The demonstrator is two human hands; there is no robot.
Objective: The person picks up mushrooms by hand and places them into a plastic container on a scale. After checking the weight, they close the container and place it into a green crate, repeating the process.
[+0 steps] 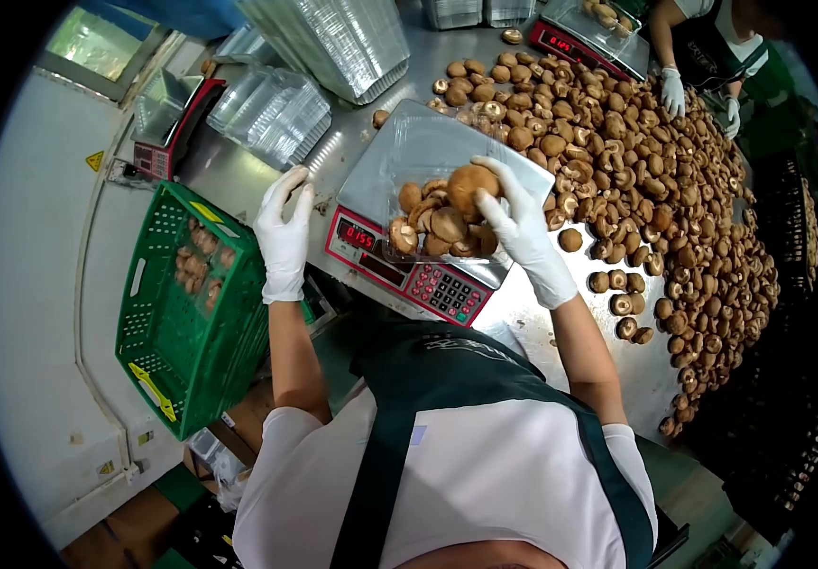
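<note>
co-worker's head cut off at the upper right, bottoms of the nearest scale's mushrooms hidden in the pile, stacked clear trays cropped by the top edge, dark crates at right too dim to read

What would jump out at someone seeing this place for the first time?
Probably the great heap of brown mushrooms, spread across the right side of the metal table. In the middle, the gloved right hand holds a large mushroom over a clear tray of others, on a scale with glowing red digits. At left, a green crate holds packed mushrooms.
</note>
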